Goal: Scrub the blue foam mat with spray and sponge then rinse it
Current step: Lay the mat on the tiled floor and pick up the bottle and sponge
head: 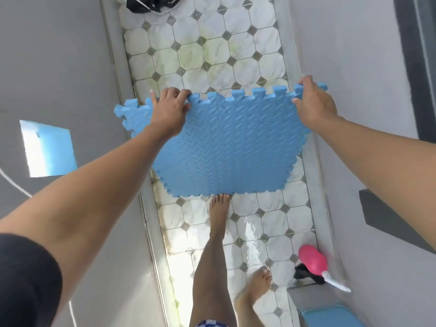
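Note:
The blue foam mat (226, 147) with puzzle-tooth edges and a ridged pattern hangs upright in front of me, held by its top edge above the wet tiled floor. My left hand (168, 112) grips the top edge near the left corner, fingers curled over it. My right hand (315, 102) grips the top right corner the same way. The mat's bottom edge hangs just above my left foot (218, 215). No sponge is in view.
The narrow floor (205, 55) of white octagon tiles runs between two grey walls and is wet near my feet. A pink spray bottle (313, 260) with a white nozzle stands at the right wall beside a black object. A blue thing (330, 317) sits at the bottom right. Dark items lie at the far end.

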